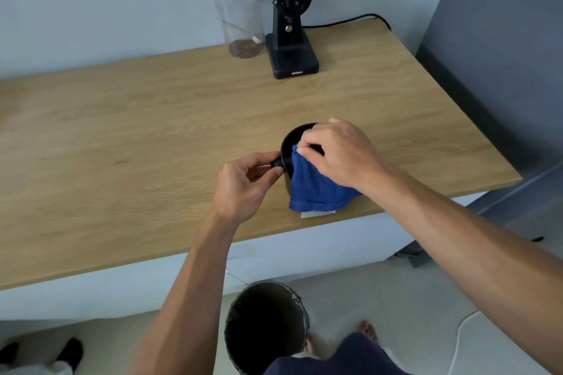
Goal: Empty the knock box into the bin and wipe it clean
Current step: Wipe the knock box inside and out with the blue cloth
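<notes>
The black round knock box (pixel 289 143) stands upright on the wooden counter (pixel 152 137) near its front edge. My left hand (pixel 243 183) pinches the end of the box's bar, which sticks out on its left side. My right hand (pixel 338 152) holds a blue cloth (pixel 313 189) at the box's rim; the cloth drapes over the near side of the box and down onto the counter. The box's inside is mostly hidden by the cloth and my hand. The dark round bin (pixel 266 326) stands open on the floor below the counter's edge.
A black coffee grinder (pixel 289 18) with its cable (pixel 350 20) and a clear jar with a white lid (pixel 239 14) stand at the back by the wall. A grey wall (pixel 493 39) bounds the counter's right side. My foot (pixel 368 332) is beside the bin.
</notes>
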